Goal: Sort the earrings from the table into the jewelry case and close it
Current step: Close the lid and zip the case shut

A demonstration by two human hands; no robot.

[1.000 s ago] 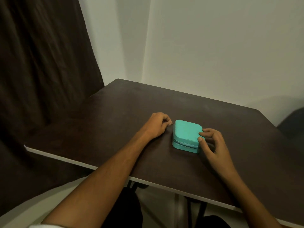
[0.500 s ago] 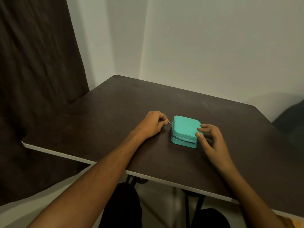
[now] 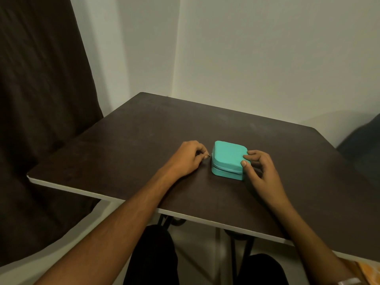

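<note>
We see a small case (image 3: 228, 158) on the bench (image 3: 123, 153). It is blue-green, square, with round corners and a flat top. Its lid is down. A thin zip line runs around its side, between the lid and the bottom part. We cannot see inside it, so we cannot tell what it holds.

The case sits near the middle of the dark brown bench, a bit to the right. It lies flat.

Our left hand (image 3: 188, 159) is just beside the left side of the case. Its grip is closed tight, with the fingertips pinching a tiny metal zip pull (image 3: 209, 155) at the left corner of the case. The side of this hand rests on the bench.

Our right hand (image 3: 261, 171) is at the right side of the case. Its grip is half curled and loose. The thumb (image 3: 245, 164) presses on the near right corner, and a finger lies on the top near the right edge. It steadies the case but does not wrap around it.

Behind the bench are a pale wall (image 3: 267, 58) and a dark curtain (image 3: 41, 99) on the left.
</note>
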